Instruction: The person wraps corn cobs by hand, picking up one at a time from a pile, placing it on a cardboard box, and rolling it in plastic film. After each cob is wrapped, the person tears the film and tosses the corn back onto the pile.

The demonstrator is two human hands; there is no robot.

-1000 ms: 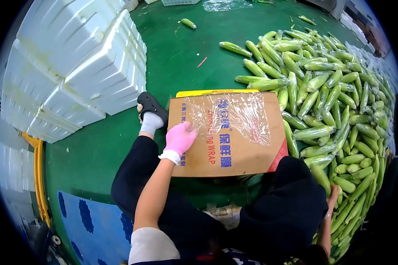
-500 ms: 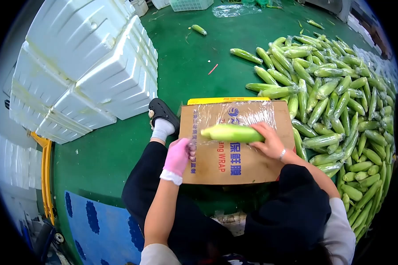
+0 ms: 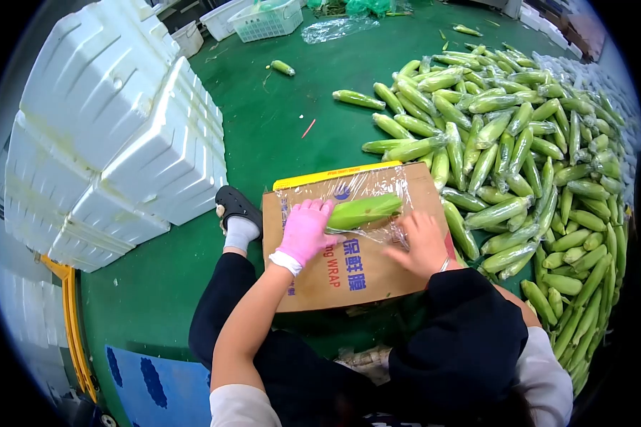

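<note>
A green ear of corn (image 3: 367,211) lies on clear plastic film over a cardboard box (image 3: 313,285) between my knees. My left hand (image 3: 308,231), in a pink glove, is at the ear's left end with its fingers apart, seemingly resting on it. At the ear's right end is my right hand (image 3: 421,245), bare and slightly blurred, its fingers spread near the film's edge. A yellow box edge (image 3: 335,174) shows along the far side of the cardboard box.
A large heap of corn (image 3: 520,164), much of it film-wrapped, spreads over the floor at the right. White foam boxes (image 3: 114,135) are stacked at the left. A green basket (image 3: 267,21) stands at the back; a blue mat (image 3: 164,391) lies at lower left.
The ear has come down onto the film, and my right hand has let go of it. My left hand has moved from beside the film to the ear's left end. The view has shifted.
</note>
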